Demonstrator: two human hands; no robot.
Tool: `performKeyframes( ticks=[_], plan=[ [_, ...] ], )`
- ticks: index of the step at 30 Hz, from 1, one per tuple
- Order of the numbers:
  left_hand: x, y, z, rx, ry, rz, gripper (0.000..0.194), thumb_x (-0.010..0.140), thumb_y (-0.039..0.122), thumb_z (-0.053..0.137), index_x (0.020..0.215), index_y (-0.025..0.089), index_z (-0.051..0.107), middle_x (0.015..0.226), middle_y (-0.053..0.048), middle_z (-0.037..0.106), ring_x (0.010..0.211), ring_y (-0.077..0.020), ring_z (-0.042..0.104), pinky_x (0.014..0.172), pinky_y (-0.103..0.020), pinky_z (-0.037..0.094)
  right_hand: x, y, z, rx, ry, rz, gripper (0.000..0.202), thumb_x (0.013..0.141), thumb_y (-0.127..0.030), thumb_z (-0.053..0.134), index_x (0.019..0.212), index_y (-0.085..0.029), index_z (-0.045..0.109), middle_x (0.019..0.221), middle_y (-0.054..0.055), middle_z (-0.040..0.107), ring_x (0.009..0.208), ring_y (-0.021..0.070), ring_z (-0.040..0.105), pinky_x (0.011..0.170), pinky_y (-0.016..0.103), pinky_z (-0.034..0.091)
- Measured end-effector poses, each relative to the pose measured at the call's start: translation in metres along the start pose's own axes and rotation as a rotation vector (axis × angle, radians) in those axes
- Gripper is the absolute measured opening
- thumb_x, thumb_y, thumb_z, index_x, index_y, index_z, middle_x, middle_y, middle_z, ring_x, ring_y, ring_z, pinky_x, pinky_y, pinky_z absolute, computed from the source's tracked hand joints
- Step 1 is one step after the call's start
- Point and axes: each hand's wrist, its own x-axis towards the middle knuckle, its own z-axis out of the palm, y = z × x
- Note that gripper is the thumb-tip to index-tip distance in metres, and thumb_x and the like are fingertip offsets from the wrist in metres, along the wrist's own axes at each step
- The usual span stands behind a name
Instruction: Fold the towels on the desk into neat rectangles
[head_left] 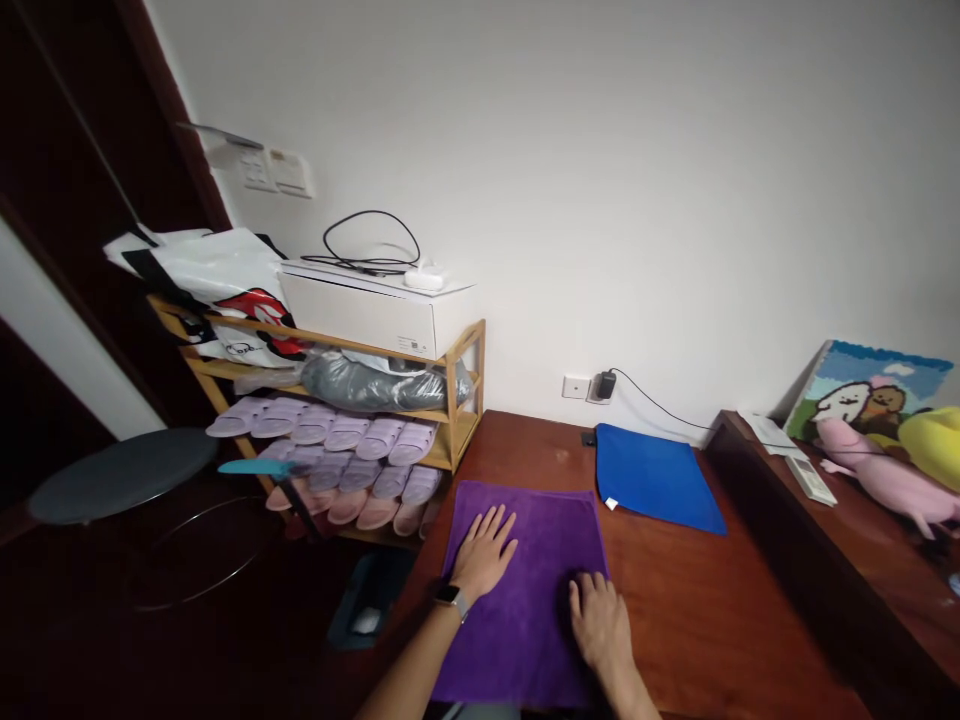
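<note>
A purple cloth (536,560) lies spread on the reddish-brown wooden table (697,620). On its left part my left hand (484,555) rests flat with fingers spread, a watch on the wrist. My right hand (602,622) is over the cloth's right edge, its fingers a little curled and slightly apart, with nothing visible in it. Farther back to the right, a blue cloth (660,478) with a small white tag lies flat, touched by neither hand.
Left of the table stands a wooden rack (457,400) with slippers, a white box (360,310) and a bag. A round stool (124,475) is at far left. Beyond a raised divider (787,540) on the right lie a remote (810,480) and a pink plush toy (885,480).
</note>
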Motion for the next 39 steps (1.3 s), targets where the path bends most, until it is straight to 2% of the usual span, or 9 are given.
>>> performKeyframes(
  ticks=[7, 13, 16, 19, 21, 28, 32, 35, 39],
  plan=[
    [0.007, -0.024, 0.008, 0.013, 0.002, 0.016, 0.06, 0.107, 0.052, 0.039, 0.162, 0.028, 0.046, 0.169, -0.007, 0.046, 0.158, -0.0268, 0.04, 0.129, -0.051, 0.033, 0.094, -0.022, 0.022, 0.126, 0.015, -0.143, 0.061, 0.109, -0.04, 0.026, 0.161, -0.016, 0.048, 0.168, 0.009, 0.044, 0.159, 0.0263, 0.035, 0.131, 0.045, 0.027],
    [0.014, -0.072, -0.017, 0.109, 0.06, -0.241, 0.06, 0.107, 0.034, 0.029, 0.158, 0.01, 0.05, 0.161, -0.019, 0.054, 0.154, -0.033, 0.046, 0.128, -0.06, 0.035, 0.105, -0.01, 0.031, 0.08, -0.085, -0.087, 0.065, 0.109, -0.043, 0.022, 0.166, -0.013, 0.033, 0.174, 0.007, 0.028, 0.163, 0.0255, 0.023, 0.134, 0.046, 0.017],
    [0.025, -0.049, -0.018, 0.089, 0.11, -0.093, 0.059, 0.11, 0.034, 0.026, 0.162, 0.013, 0.044, 0.166, -0.013, 0.05, 0.157, -0.0285, 0.041, 0.131, -0.053, 0.032, 0.103, -0.011, 0.029, 0.075, -0.102, -0.082, 0.066, 0.109, -0.045, 0.022, 0.167, -0.013, 0.03, 0.175, 0.005, 0.025, 0.164, 0.0253, 0.02, 0.134, 0.046, 0.015],
    [0.034, -0.007, 0.0, 0.009, 0.042, 0.152, 0.06, 0.111, 0.044, 0.028, 0.165, 0.021, 0.039, 0.168, -0.008, 0.048, 0.157, -0.0236, 0.041, 0.131, -0.047, 0.033, 0.103, -0.013, 0.028, 0.073, -0.109, -0.083, 0.066, 0.109, -0.045, 0.022, 0.167, -0.013, 0.029, 0.175, 0.005, 0.025, 0.164, 0.0243, 0.02, 0.134, 0.045, 0.014],
    [0.036, 0.006, 0.012, -0.021, 0.0, 0.178, 0.062, 0.11, 0.05, 0.031, 0.165, 0.023, 0.039, 0.167, -0.008, 0.049, 0.156, -0.0234, 0.043, 0.13, -0.046, 0.034, 0.103, -0.013, 0.029, 0.067, -0.108, -0.068, 0.066, 0.11, -0.045, 0.021, 0.167, -0.012, 0.028, 0.175, 0.005, 0.025, 0.164, 0.024, 0.02, 0.134, 0.045, 0.014],
    [0.047, -0.062, -0.006, 0.019, 0.022, -0.02, 0.062, 0.11, 0.044, 0.03, 0.161, 0.014, 0.046, 0.164, -0.016, 0.052, 0.153, -0.0283, 0.047, 0.127, -0.05, 0.038, 0.103, -0.01, 0.041, 0.072, -0.044, -0.013, 0.065, 0.109, -0.045, 0.025, 0.166, -0.015, 0.034, 0.173, 0.008, 0.031, 0.162, 0.027, 0.027, 0.132, 0.048, 0.021],
    [0.06, -0.041, -0.012, 0.008, 0.106, 0.102, 0.058, 0.111, 0.042, 0.027, 0.163, 0.021, 0.042, 0.169, -0.01, 0.046, 0.158, -0.025, 0.04, 0.13, -0.049, 0.032, 0.118, -0.031, 0.039, 0.104, 0.009, -0.075, 0.063, 0.109, -0.041, 0.022, 0.165, -0.015, 0.037, 0.172, 0.009, 0.035, 0.162, 0.0266, 0.029, 0.132, 0.048, 0.022],
    [0.065, -0.013, -0.002, -0.005, 0.032, 0.116, 0.055, 0.111, 0.046, 0.03, 0.16, 0.029, 0.049, 0.168, -0.007, 0.049, 0.157, -0.026, 0.042, 0.129, -0.051, 0.034, 0.133, -0.039, 0.039, 0.13, -0.028, -0.202, 0.062, 0.11, -0.039, 0.023, 0.165, -0.016, 0.037, 0.17, 0.008, 0.038, 0.161, 0.0234, 0.031, 0.132, 0.044, 0.022],
    [0.063, -0.026, 0.004, 0.014, -0.025, -0.025, 0.059, 0.106, 0.059, 0.042, 0.158, 0.032, 0.052, 0.169, -0.01, 0.047, 0.156, -0.0316, 0.042, 0.128, -0.056, 0.033, 0.145, -0.004, 0.042, 0.085, -0.06, -0.194, 0.062, 0.11, -0.041, 0.024, 0.166, -0.018, 0.036, 0.171, 0.007, 0.036, 0.161, 0.0225, 0.03, 0.132, 0.046, 0.021]
  ],
)
